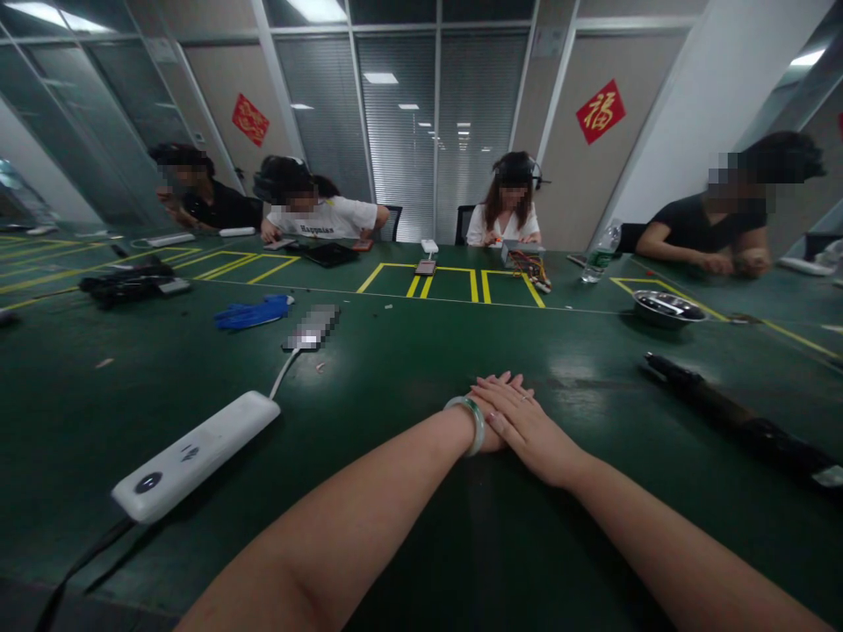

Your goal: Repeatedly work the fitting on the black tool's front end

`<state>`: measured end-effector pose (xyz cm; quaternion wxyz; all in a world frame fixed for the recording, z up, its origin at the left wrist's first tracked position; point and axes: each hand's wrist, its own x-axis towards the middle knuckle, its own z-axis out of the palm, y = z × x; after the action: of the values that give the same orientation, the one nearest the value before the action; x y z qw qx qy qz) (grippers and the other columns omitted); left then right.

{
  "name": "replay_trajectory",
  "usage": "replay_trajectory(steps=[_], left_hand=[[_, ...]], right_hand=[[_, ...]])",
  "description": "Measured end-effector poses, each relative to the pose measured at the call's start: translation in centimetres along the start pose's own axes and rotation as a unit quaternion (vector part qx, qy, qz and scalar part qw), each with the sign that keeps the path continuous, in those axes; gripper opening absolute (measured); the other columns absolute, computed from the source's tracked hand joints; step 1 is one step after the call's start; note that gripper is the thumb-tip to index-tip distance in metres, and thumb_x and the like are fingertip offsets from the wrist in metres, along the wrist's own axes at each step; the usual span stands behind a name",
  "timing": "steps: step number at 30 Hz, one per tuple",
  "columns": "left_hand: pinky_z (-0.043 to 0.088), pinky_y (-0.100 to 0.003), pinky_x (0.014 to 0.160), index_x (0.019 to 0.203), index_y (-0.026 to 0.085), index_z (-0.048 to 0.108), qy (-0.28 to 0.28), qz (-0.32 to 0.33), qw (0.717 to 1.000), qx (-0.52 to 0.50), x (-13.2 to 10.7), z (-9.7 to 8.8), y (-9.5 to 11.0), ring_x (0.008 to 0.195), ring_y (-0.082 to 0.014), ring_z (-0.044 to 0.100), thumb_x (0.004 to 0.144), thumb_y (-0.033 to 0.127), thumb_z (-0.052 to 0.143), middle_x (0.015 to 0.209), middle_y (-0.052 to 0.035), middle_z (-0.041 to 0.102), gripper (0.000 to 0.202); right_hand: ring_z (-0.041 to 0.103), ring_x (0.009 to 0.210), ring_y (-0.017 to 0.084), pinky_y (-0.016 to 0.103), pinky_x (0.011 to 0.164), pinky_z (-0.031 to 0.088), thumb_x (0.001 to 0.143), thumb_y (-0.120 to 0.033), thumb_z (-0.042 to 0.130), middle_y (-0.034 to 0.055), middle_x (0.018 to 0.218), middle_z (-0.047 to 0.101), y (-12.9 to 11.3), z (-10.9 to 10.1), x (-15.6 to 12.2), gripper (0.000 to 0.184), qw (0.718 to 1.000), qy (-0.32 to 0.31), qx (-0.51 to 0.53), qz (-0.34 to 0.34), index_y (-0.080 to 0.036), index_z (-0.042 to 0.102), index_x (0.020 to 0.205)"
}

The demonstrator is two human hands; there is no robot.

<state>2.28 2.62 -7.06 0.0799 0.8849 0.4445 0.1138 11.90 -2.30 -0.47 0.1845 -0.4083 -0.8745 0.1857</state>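
On the green table [395, 395] my left hand [491, 430] lies palm down, a pale green bangle [475, 426] around its wrist. My right hand [527, 426] rests flat across it, fingers stretched out and a thin ring on one of them. Most of the left hand's fingers are covered, but some tips show beyond the right hand, looking extended. Neither hand shows anything held. To the left lies a long white device [198, 456] with a dark round button, joined by a white cable to a phone [313, 326] with a blurred screen.
Beyond the phone is a blue glove [254, 312]. On the right are a metal bowl [668, 309], a black pole-like item [738, 417] and a plastic bottle [601, 253]. Black gear [135, 281] lies far left. Several people sit across the table, near yellow tape markings [475, 285].
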Motion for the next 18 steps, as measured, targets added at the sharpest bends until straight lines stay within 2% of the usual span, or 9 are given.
replay_trajectory(steps=[5,9,12,15,17,18], left_hand=[[0.014,-0.053,0.117,0.146,0.029,0.031,-0.021,0.040,0.999,0.013,-1.0,-1.4,-1.0,0.143,-0.0331,0.011,0.084,0.039,0.044,0.153,0.0026,0.028,0.065],[0.012,-0.046,0.118,0.147,0.018,0.030,-0.038,0.085,0.994,0.057,-2.0,-3.5,-1.2,0.143,-0.0323,0.010,0.086,0.042,0.044,0.156,-0.0041,0.018,0.067],[0.012,-0.045,0.117,0.149,0.016,0.023,-0.062,0.111,0.990,0.057,-2.5,-5.0,-1.3,0.144,-0.0305,0.010,0.092,0.043,0.036,0.157,-0.0072,0.014,0.065],[0.014,-0.046,0.116,0.150,0.020,0.019,-0.069,0.103,0.992,0.018,-2.6,-6.0,-1.4,0.144,-0.0260,0.010,0.096,0.052,0.024,0.157,-0.0074,0.012,0.063],[0.014,-0.047,0.116,0.149,0.022,0.021,-0.070,0.092,0.993,-0.009,-2.6,-6.4,-1.4,0.144,-0.0249,0.009,0.095,0.059,0.020,0.157,-0.0065,0.012,0.065],[0.014,-0.047,0.116,0.149,0.022,0.022,-0.075,0.091,0.993,-0.019,-2.6,-6.6,-1.4,0.145,-0.0249,0.008,0.094,0.060,0.019,0.157,-0.0063,0.011,0.066]], right_hand=[[0.022,0.140,0.022,0.048,0.116,0.015,0.099,-0.049,0.030,-0.0017,0.151,0.029,0.3,-0.2,0.0,0.048,1.000,-0.006,0.014,-0.004,-0.034,0.035,0.144],[0.022,0.140,0.022,0.046,0.116,0.017,0.098,-0.048,0.032,-0.0013,0.151,0.029,0.4,-0.8,-0.3,0.049,1.000,-0.014,0.020,-0.020,-0.033,0.034,0.145],[0.023,0.140,0.022,0.047,0.116,0.018,0.098,-0.045,0.035,-0.0006,0.151,0.028,1.3,-1.4,-0.6,0.052,0.999,-0.028,-0.008,-0.025,-0.033,0.029,0.147],[0.018,0.141,0.026,0.052,0.115,0.013,0.095,-0.049,0.037,0.0018,0.152,0.026,4.5,-2.8,-1.3,0.061,0.994,-0.001,-0.107,0.030,-0.031,0.020,0.150],[0.014,0.141,0.033,0.060,0.112,0.009,0.090,-0.058,0.040,0.0080,0.152,0.027,8.3,-4.6,-2.5,0.073,0.969,0.058,-0.201,0.130,-0.025,0.018,0.151],[0.013,0.140,0.039,0.064,0.109,0.008,0.087,-0.064,0.042,0.0129,0.150,0.028,10.6,-5.7,-3.5,0.080,0.946,0.092,-0.244,0.192,-0.021,0.020,0.151]])
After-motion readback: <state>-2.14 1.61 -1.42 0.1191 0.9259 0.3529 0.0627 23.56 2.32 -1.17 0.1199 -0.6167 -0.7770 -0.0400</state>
